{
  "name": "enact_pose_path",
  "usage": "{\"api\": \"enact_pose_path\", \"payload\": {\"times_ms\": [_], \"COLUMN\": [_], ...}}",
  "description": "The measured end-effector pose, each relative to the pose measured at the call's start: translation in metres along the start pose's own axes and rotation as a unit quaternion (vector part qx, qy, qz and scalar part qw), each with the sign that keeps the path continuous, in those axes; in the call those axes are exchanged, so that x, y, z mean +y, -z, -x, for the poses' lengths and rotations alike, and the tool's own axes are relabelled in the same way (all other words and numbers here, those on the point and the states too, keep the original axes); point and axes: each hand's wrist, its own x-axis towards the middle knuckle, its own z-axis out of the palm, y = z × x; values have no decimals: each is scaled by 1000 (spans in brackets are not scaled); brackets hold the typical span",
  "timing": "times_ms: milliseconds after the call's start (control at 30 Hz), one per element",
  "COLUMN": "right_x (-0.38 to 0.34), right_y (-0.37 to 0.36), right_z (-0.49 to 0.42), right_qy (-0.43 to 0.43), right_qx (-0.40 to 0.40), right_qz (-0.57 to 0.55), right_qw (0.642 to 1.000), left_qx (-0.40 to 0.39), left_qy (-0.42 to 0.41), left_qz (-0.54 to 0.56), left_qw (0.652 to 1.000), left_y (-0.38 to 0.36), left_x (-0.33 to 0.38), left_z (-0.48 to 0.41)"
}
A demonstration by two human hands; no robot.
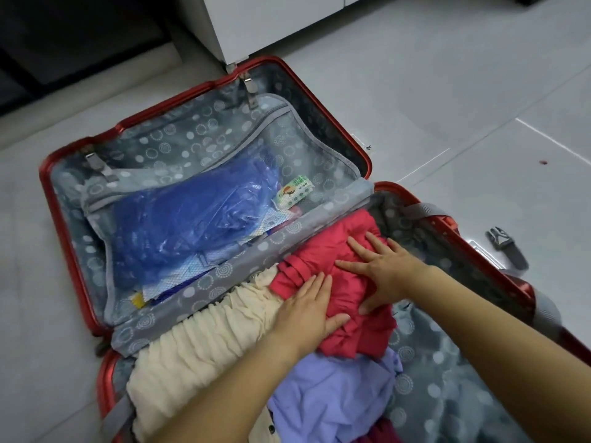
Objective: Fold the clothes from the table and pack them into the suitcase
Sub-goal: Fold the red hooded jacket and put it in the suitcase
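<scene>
Nearest me, in the near half of the open red suitcase (67, 238), a crumpled lavender garment (332, 394) lies at btm centre, w/ a dark maroon bit of cloth peeking out by the frame edge. Left of it a cream pleated garment (198, 346) runs along the hinge side, w/ one dark button (271, 429) showing near its lower end. Both forearms reach in from the btm. The left hand (308, 310) lies flat, fingers straight & together, palm down on the near-left part of the red garment (351, 302). The right hand (385, 270) is also flat, fingers spread apart, pressing the top of the same bundle; neither hand curls round anything. The red garment sits against the grey circle-print divider (224, 271), touching the cream one on its left & overlapping the lavender one. Beyond the divider, the lid half has a mesh pocket holding a blue plastic bag (192, 225) & a small white/green tissue pack (292, 191). It has green print but I can't read any wording, too small. A grey strap buckle (499, 236) lies on the floor (447, 91) right of the case. A white cabinet (271, 24) stands at the far corner.
</scene>
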Motion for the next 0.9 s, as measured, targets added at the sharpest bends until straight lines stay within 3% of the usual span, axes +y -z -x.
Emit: {"api": "enact_pose_path", "payload": {"times_ms": [133, 367, 500, 700, 900], "right_x": [-2, -32, -58, -94, -157], "right_y": [0, -1, 22, 152, 317], "right_z": [-5, 28, 91, 200, 305], "right_qy": [-20, -81, -71, -24, 56], "right_qx": [-7, 47, 41, 54, 154], "right_qz": [5, 38, -3, -56, -90], "right_qw": [1000, 995, 997, 997, 982], "left_qx": [-94, -133, -124, -76, 7], "left_qy": [10, 36, 42, 103, 190], "left_qz": [30, 2, -21, 22, 124], "left_qw": [995, 991, 991, 992, 974], "left_y": [10, 29, 90, 250, 420], "left_x": [-5, 9, 14, 17, 40], "left_z": [-13, 0, 40, 127, 239]}}
